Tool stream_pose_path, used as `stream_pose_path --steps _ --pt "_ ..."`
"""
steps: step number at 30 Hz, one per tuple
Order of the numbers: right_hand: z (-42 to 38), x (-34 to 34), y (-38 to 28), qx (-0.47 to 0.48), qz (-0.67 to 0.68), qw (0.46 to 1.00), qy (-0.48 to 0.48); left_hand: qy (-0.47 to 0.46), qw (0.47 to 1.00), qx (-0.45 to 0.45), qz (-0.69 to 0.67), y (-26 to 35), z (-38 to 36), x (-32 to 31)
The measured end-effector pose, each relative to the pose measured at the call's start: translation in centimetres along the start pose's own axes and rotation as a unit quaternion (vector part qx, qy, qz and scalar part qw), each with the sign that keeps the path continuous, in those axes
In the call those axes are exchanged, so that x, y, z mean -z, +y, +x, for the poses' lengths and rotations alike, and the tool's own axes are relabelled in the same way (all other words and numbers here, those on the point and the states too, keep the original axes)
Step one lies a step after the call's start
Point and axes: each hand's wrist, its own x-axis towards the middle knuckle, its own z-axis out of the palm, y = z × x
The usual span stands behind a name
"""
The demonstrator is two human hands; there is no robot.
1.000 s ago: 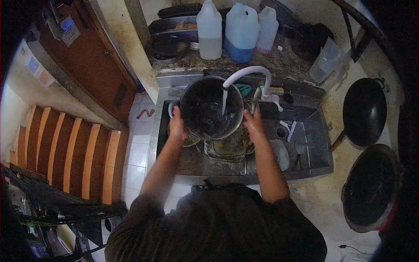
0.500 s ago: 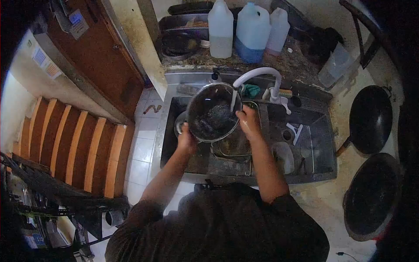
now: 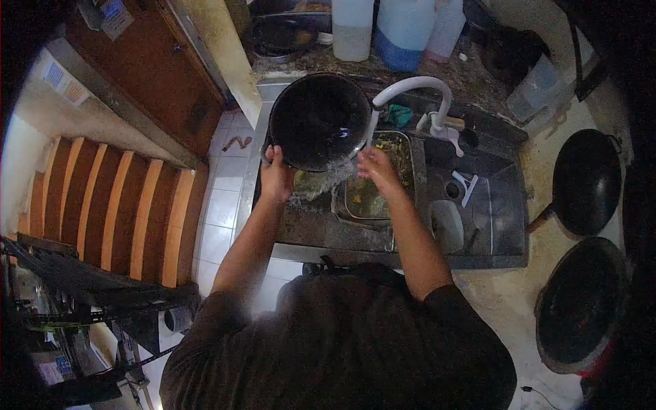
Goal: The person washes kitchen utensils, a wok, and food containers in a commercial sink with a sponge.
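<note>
A dark round bowl [image 3: 318, 119] is tilted over the left part of the sink, with water spilling off its lower edge. My left hand [image 3: 276, 179] is closed on its lower left rim. Close to the lower right rim is my right hand [image 3: 378, 172], its fingers loosely bent and apart beside the falling water; I see no clear grip on the bowl. Above that hand, a white curved faucet [image 3: 417, 83] runs a stream past the bowl's right edge. Below stands a rectangular strainer tray [image 3: 369, 217] with yellowish food scraps in it.
The right basin holds a white squeegee [image 3: 467, 190] and a translucent container [image 3: 447, 225]. A green cloth [image 3: 400, 116] lies behind the faucet. Jugs, including one with blue liquid [image 3: 402, 51], line the back ledge. Two woks, one here [image 3: 584, 183], hang at the right.
The bowl has moved up and left and tipped, and its water now pours off the lower edge. My right hand has come away from the right rim to below it.
</note>
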Motion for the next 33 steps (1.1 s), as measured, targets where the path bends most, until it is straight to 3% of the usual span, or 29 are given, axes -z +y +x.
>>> stream_pose_path --steps 1,2,4,5,6,7,8,10,11,13,14,16,17,19,20,22,24,26,30,32,33 --pt "0.2 -0.3 0.3 0.047 -0.112 0.992 -0.022 0.052 0.998 -0.006 0.029 0.8 -0.6 -0.2" --pt "0.1 -0.7 0.7 0.045 -0.111 0.992 -0.025 0.104 0.993 -0.012 0.058 1.5 -1.1 -0.3" --pt "-2.5 -3.7 -1.3 0.076 -0.429 0.889 -0.143 0.06 0.996 -0.049 0.052 1.9 -1.6 0.6" --pt "-4.0 -5.5 -1.4 0.073 -0.429 0.889 -0.143 0.122 0.989 -0.049 0.061 2.2 -2.1 0.5" --pt "-5.9 -7.5 -1.2 0.107 -0.597 0.784 -0.131 0.184 0.979 -0.049 0.07 2.3 -2.6 0.6" --pt "-7.4 -8.5 -0.9 0.135 -0.741 0.648 -0.115 0.184 0.979 -0.045 0.069 2.2 -3.1 1.1" --pt "-7.5 -8.5 1.4 0.132 -0.742 0.647 -0.115 0.196 0.977 -0.047 0.067 2.3 -3.4 1.8" --pt "-6.1 -8.6 7.2 0.19 -0.797 0.573 -0.028 0.206 0.975 -0.049 0.063 2.8 -4.1 2.7" --pt "-6.3 -8.7 6.4 0.189 -0.798 0.572 -0.027 0.212 0.973 -0.057 0.067 3.2 -4.6 2.9" --pt "-7.2 -9.1 4.0 0.07 -0.738 0.662 -0.115 0.182 0.979 -0.056 0.075 4.1 -5.8 4.5" --pt "-6.9 -8.8 4.7 0.069 -0.739 0.661 -0.114 0.181 0.979 -0.054 0.074 4.4 -6.0 5.2" --pt "-6.9 -7.6 6.2 0.161 -0.673 0.72 -0.045 0.165 0.983 -0.056 0.052 4.7 -6.6 6.1" --pt "-7.1 -7.0 6.4 0.157 -0.677 0.718 -0.047 0.168 0.983 -0.053 0.048 4.8 -6.9 6.4" --pt "-7.6 -6.3 4.7 0.197 -0.574 0.795 -0.018 0.215 0.975 -0.027 0.051 5.8 -7.4 5.6" --pt "-7.8 -5.8 3.5 0.195 -0.578 0.792 -0.019 0.216 0.975 -0.025 0.046 6.3 -7.4 5.2" --pt "-8.2 -5.2 1.1 0.239 -0.647 0.723 0.046 0.244 0.969 -0.022 0.03 6.9 -7.6 4.9" --pt "-7.9 -5.0 1.3 0.205 -0.652 0.728 0.053 0.23 0.973 -0.012 0.012 6.8 -7.4 5.6" --pt "-8.0 -4.8 2.8 0.356 -0.67 0.649 0.056 0.214 0.977 -0.002 -0.004 6.5 -7.2 6.6" --pt "-7.7 -5.3 0.3 0.308 -0.68 0.664 0.024 0.201 0.979 0.016 0.018 5.3 -6.1 8.8" --pt "-7.1 -5.7 -2.7 0.388 -0.703 0.596 0.012 0.208 0.976 0.045 0.038 5.3 -6.3 8.8" --pt "-6.6 -5.8 -3.3 0.387 -0.704 0.595 0.014 0.195 0.979 0.041 0.036 5.5 -6.4 8.3"
